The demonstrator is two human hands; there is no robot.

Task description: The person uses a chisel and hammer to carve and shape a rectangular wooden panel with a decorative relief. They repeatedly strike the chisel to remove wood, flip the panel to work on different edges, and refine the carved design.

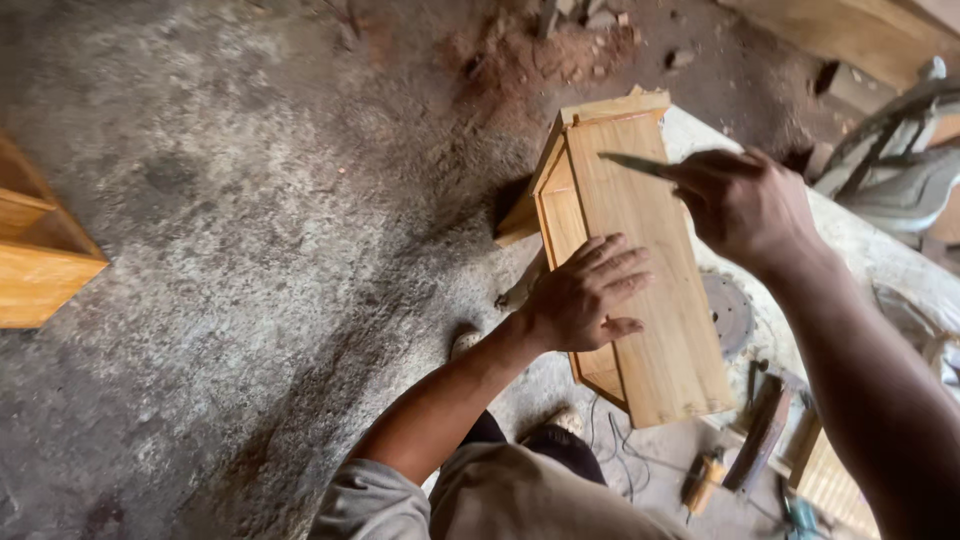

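At the near edge of the tabletop (860, 240), the left hand (585, 295) lies flat with fingers spread on the top panel of a light wooden box (640, 270), pressing it steady rather than gripping it. The right hand (745, 205) is closed around a slim, pointed tool (635, 165), which looks like a chisel or a marking knife; its tip rests over the upper part of that same panel, close to the far end. The box sits partly over the tabletop's edge, its open side turned toward the floor (250, 250). Judging by the pose, the step in hand is scoring or trimming the panel's surface, and the next stroke calls for firm downward pressure from the left hand and a controlled draw of the tip along the grain, kept clear of the spread fingers. On the tabletop beside the box lie a circular saw blade (728, 312) and some hand tools (760, 435). Another wooden piece (35, 255) stands well apart on the floor.
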